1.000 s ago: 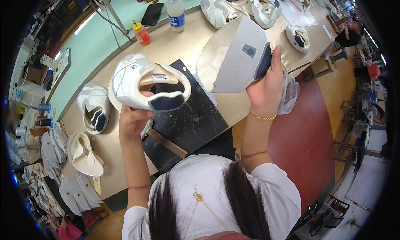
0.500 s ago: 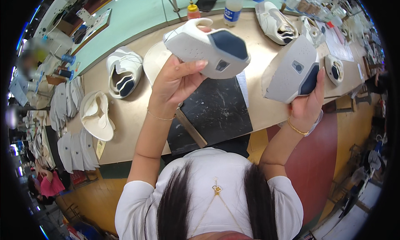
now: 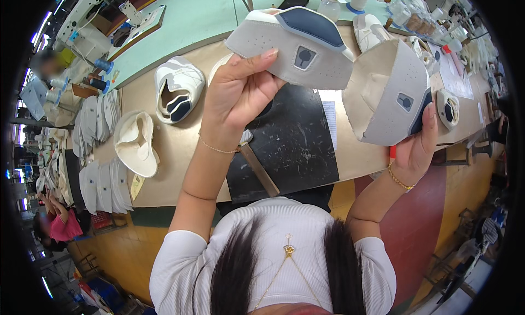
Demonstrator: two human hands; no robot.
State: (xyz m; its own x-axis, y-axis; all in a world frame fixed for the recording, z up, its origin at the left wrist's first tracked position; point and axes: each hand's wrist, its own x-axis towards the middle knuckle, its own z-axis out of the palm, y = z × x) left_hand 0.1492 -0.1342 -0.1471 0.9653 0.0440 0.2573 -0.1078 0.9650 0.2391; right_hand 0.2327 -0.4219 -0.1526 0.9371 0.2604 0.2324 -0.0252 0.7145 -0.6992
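My left hand (image 3: 236,99) is raised above the workbench and grips a white shoe upper (image 3: 295,41) with a navy heel patch, held sideways. At the right, my right hand (image 3: 418,145) holds a second white shoe upper (image 3: 385,93) by its navy heel, its open inside turned toward me. Both uppers hang in the air over a black cutting mat (image 3: 290,145) on the tan bench (image 3: 175,151). A hammer with a wooden handle (image 3: 257,167) lies on the mat under my left wrist.
Two more uppers lie on the bench at the left: one white and navy (image 3: 176,88), one cream (image 3: 135,143). Stacks of white cut pieces (image 3: 98,175) line the left edge. Bottles and further uppers (image 3: 372,25) stand at the back right. Another person (image 3: 57,225) sits far left.
Both hands have turned their uppers and raised them. The left upper went from opening-up to side-on; the right upper now shows its inside. The view has tilted toward the bench.
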